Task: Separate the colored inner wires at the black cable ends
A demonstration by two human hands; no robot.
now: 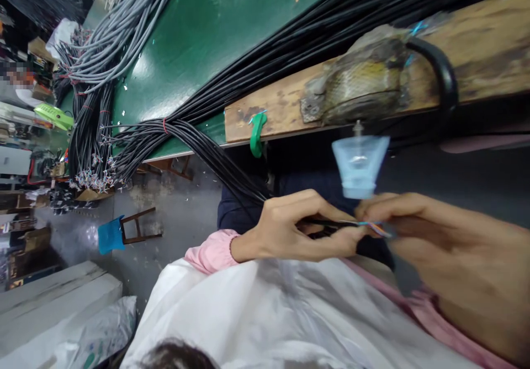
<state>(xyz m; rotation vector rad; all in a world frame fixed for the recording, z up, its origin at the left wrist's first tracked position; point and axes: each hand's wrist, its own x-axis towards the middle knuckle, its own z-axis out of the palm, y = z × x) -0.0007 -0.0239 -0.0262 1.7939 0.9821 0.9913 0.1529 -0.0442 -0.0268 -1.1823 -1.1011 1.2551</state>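
My left hand (pixel 306 225) is closed around the end of a black cable (pixel 331 223), thumb and fingers pinching it close to its tip. Thin coloured wires (pixel 375 226), blue, orange and others, stick out of that end. The fingers of my right hand (pixel 451 242) are closed on these wires; this hand is smeared by motion. A dark grey strip (pixel 406 269) lies along its palm side, too blurred to name. Just above both hands, a light blue funnel-shaped cup (pixel 360 165) hangs under a metal tip on a taped-up device (pixel 360 82).
The device sits on a wooden plank (pixel 285 104), where a green hook (pixel 258 134) hangs. Bundled black cables (pixel 199 104) cross the green table (pixel 178 43). Grey cables (pixel 120 38) lie at the back left. A blue chair (pixel 111 235) stands on the floor.
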